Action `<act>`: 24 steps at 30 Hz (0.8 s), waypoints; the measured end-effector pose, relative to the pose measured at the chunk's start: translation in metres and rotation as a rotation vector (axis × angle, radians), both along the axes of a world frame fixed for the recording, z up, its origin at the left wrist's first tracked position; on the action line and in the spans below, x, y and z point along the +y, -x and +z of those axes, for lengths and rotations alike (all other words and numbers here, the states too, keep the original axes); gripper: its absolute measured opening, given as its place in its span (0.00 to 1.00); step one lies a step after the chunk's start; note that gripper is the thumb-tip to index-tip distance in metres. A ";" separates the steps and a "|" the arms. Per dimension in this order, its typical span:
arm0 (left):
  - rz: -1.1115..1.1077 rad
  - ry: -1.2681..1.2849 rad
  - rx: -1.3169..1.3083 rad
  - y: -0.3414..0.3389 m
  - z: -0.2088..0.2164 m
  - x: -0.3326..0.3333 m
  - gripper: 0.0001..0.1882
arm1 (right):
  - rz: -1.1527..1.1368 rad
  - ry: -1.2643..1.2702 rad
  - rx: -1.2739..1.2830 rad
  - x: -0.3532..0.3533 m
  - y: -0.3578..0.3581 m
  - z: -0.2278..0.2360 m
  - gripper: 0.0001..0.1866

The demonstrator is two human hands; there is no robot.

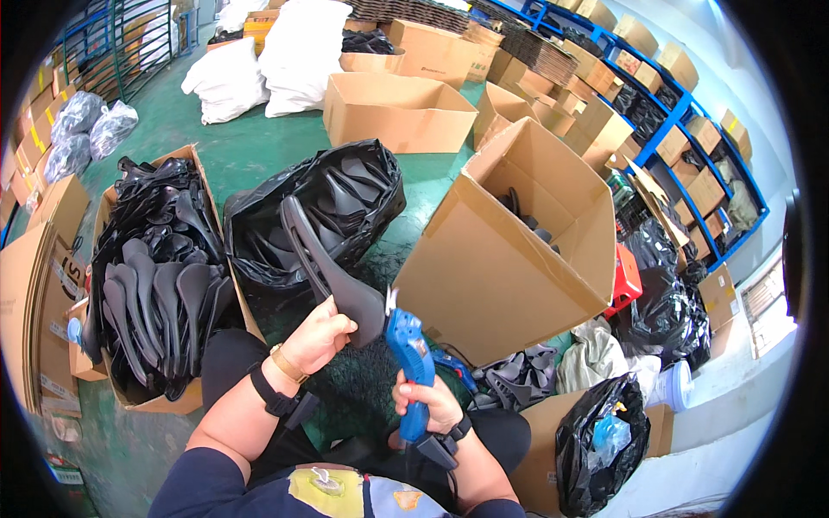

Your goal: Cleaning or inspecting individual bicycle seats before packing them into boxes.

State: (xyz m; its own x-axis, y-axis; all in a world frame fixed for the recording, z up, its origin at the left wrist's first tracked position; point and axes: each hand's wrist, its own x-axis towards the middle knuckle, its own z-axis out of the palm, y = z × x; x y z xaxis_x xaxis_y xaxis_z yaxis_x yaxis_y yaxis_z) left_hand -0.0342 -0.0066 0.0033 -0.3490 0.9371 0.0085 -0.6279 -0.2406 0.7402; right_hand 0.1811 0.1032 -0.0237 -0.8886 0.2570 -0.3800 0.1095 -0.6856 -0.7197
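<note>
My left hand [321, 338] is closed round the wide rear end of a black bicycle saddle [341, 285], its slotted nose pointing up and away to the left. In my right hand [432, 401] is a blue handheld electric cutter [409, 350], gripped by its body. The cutter's metal tip is raised beside the saddle's rear edge; whether they touch I cannot tell. Just beyond the saddle, an open black plastic bag [259, 203] holds several more saddles. Left of my knees, a cardboard box [243, 302] lined with black plastic is full of stacked saddles.
A tall open carton [484, 276] stands ahead on the right, with dark pieces inside. Near my right knee lie a second blue tool [455, 369] and grey-black scraps [518, 380]. A bin bag [596, 449] sits lower right. White sacks [306, 56] and blue shelving [669, 129] stand farther back.
</note>
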 end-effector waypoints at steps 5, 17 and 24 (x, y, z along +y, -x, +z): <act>-0.095 0.095 0.337 -0.014 -0.016 0.001 0.27 | -0.199 -0.121 0.048 0.011 0.011 0.022 0.18; 0.207 0.109 0.426 -0.012 -0.008 0.009 0.21 | -0.209 -0.066 0.013 0.010 0.007 0.003 0.15; 0.351 0.136 0.621 0.013 0.005 -0.001 0.19 | 0.035 0.022 -0.034 -0.006 -0.013 -0.006 0.12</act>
